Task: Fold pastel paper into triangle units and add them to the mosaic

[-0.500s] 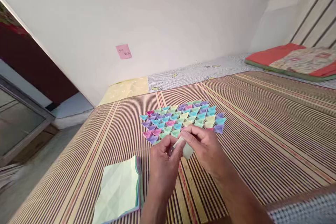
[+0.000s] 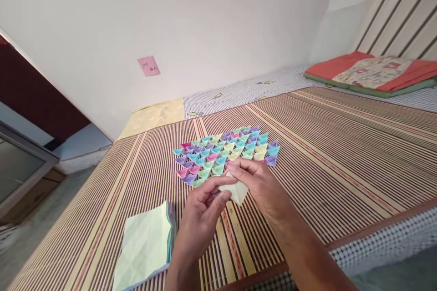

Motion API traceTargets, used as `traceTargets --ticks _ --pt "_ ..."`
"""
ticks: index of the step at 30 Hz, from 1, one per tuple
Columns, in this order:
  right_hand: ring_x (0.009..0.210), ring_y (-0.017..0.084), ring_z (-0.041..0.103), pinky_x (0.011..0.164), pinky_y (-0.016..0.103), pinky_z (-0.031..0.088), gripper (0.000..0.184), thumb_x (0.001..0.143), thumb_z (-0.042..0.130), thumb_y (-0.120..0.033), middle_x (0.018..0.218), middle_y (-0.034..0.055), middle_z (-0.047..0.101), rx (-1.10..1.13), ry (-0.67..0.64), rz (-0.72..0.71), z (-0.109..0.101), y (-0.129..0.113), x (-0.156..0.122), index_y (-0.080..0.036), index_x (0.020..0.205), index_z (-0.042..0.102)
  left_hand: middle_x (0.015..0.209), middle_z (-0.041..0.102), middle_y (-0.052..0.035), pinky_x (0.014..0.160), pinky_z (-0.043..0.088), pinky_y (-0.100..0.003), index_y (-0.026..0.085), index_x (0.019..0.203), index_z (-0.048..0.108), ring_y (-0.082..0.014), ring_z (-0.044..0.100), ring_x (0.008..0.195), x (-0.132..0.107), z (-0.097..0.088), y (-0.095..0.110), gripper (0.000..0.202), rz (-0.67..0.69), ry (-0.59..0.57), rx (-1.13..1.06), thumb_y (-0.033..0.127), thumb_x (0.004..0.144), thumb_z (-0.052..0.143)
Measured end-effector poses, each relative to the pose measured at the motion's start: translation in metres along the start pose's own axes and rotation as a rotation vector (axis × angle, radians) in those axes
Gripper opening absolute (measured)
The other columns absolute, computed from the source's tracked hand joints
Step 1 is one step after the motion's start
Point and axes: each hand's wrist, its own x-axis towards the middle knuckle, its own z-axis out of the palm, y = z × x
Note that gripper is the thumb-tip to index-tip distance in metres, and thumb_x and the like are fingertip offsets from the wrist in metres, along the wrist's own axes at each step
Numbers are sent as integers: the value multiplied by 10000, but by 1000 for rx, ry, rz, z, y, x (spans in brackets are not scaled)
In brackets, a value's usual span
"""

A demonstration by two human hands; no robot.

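Observation:
A small piece of pale yellow folded paper [image 2: 240, 193] is between my hands, with a crease and a point facing down. My right hand [image 2: 262, 182] pinches its upper right part between thumb and fingers. From the other side, my left hand [image 2: 204, 211] has its index finger along the paper's top edge and its thumb at the left corner. Just beyond my hands, many small folded paper boats [image 2: 213, 157] in purple, pink, blue, green and yellow stand in rows. To the left of my left hand lies a stack of square paper sheets [image 2: 143, 241], pale green on top.
A striped bamboo mat [image 2: 327, 145] covers the surface, with checked cloth [image 2: 385, 241] showing past its near edge. Folded red and floral bedding [image 2: 372, 72] lies at the far right. A pink note [image 2: 149, 66] is stuck on the white wall [image 2: 205, 18] behind.
My left thumb has shifted down and left off the paper's face, and more of the folded paper shows. The camera view has turned slightly right. The boats and stack stay in place.

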Motion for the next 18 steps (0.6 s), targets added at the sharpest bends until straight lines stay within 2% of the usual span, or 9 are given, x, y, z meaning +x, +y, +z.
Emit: traceTargets --ticks 3,6,9,12,16,18 --pt "681 132 505 638 268 410 332 950 658 -406 697 -17 557 17 -17 22 -1 0 2 -194 696 633 796 683 -1 654 470 -197 275 1226 771 -104 563 677 -3 0 -6 289 -69 -55 -138 328 942 759" --pt "665 134 539 614 267 422 306 965 641 -430 714 -11 598 13 -37 34 -2 0 2 -199 776 709 932 769 -41 798 544 -229 276 1261 768 -140 684 820 -4 -3 -10 333 -76 -57 -234 285 928 775" --pt "901 177 667 799 297 517 263 998 617 -439 928 30 720 -35 -36 -54 -6 -1 2 -229 958 771 1083 800 -72 961 558 -289 259 1214 792 -188 732 1001 -1 -9 -14 279 -23 26 -265 279 937 764" --pt "1154 214 662 1020 370 503 191 1002 644 -386 1145 36 732 -133 -103 -154 -12 -5 0 -284 1095 776 1113 812 -78 990 565 -315 254 1187 801 -211 746 1045 1 -17 -18 257 2 87 -272 289 935 766" --pt "1316 224 589 1142 420 444 244 966 702 -253 1349 9 643 -352 -230 -268 -14 -13 -6 -364 1171 772 1166 808 -83 987 568 -312 255 1190 800 -218 749 1066 0 -22 -18 262 2 116 -265 282 932 768" --pt "1325 219 580 1152 415 443 252 955 721 -222 1362 7 629 -443 -261 -342 -9 -17 -10 -359 1161 770 1158 811 -83 966 578 -309 254 1175 806 -215 759 1036 -2 -23 -17 253 -5 135 -277 279 925 775"
